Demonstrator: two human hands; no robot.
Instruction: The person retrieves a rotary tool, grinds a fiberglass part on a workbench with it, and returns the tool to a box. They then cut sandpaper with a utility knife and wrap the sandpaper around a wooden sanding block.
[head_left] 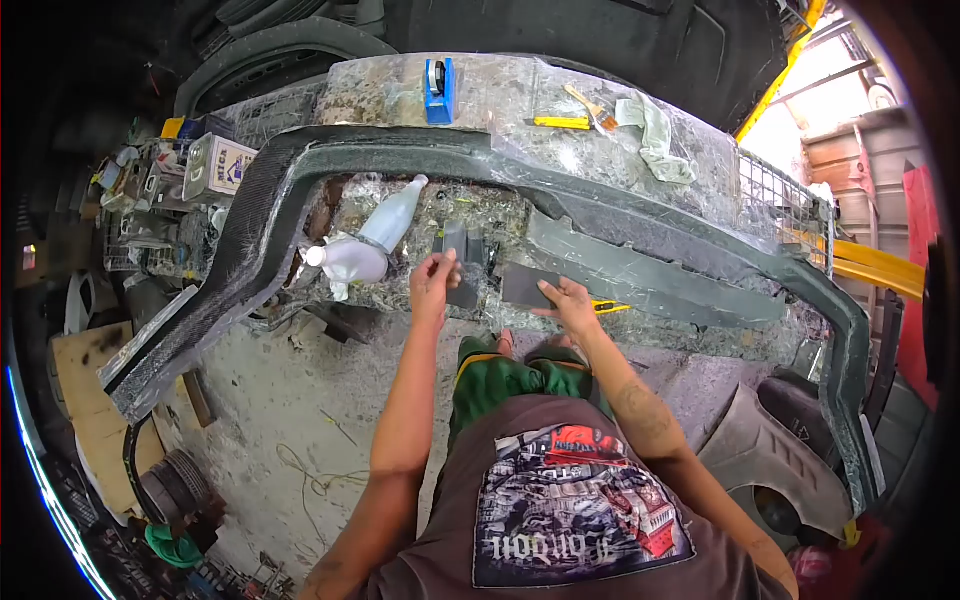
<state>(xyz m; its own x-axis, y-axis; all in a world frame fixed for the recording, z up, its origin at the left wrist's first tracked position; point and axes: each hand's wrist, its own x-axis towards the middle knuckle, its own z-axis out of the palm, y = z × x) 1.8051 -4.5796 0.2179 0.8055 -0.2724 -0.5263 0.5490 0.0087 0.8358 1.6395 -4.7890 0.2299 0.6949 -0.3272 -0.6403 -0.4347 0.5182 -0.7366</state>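
Note:
My right hand (567, 303) pinches the edge of a dark grey rectangular sheet of sandpaper (522, 284) over the near side of the bench. To its left, my left hand (437, 280) has its fingers closed in a pinch; what they hold, if anything, is hard to make out. Just past those fingertips lie dark grey rectangular pieces (470, 247). A yellow cutter knife (609, 307) lies beside my right hand. Around this spot arches a long black moulded car part (395, 152), resting on the bench with its two ends hanging down on either side.
Two whitish plastic bottles (395, 215) (355, 262) lie left of my hands. At the back are a blue tape dispenser (439, 92), a yellow-handled knife (562, 123), a brush (590, 105) and a crumpled cloth (655, 140). A grey panel (650, 270) lies right; metal tins (217, 167) stand left.

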